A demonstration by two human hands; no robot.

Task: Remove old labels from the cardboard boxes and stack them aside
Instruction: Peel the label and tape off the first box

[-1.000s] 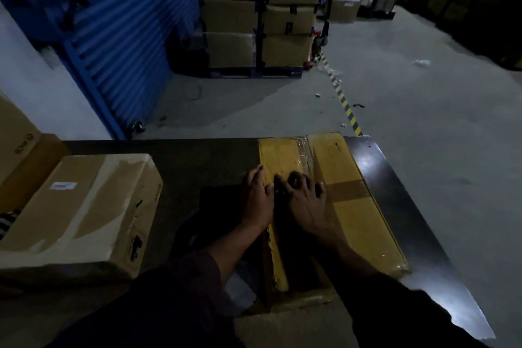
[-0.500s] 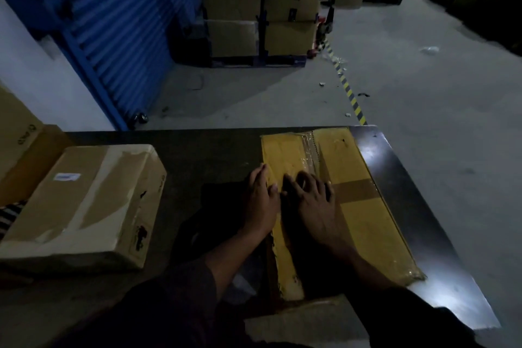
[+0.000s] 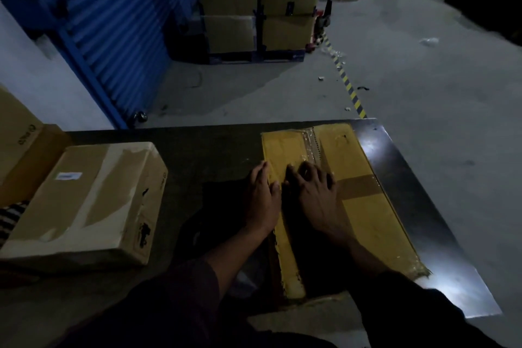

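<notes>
Your left hand [image 3: 261, 195] lies flat on the near-left part of the yellow box [image 3: 364, 206], fingers straight and pressing down, gripping nothing; your right hand [image 3: 313, 192] sits just beside it with fingers spread and bent at the tips, working at the clear tape seam [image 3: 309, 147], though the dim light hides whether a tape or label edge is actually pinched. To do this well, keep the left hand bracing the box so it cannot slide on the dark surface [image 3: 214, 150], get a nail under one corner, then peel low and slow along the cardboard (a steep, fast pull probably tears the paper skin). The yellow box lies directly under both hands, at the right end of the surface, its far end reaching beyond your fingertips. The brown box [image 3: 84, 200], with a small white label [image 3: 68, 176] on top, lies well apart to your left.
</notes>
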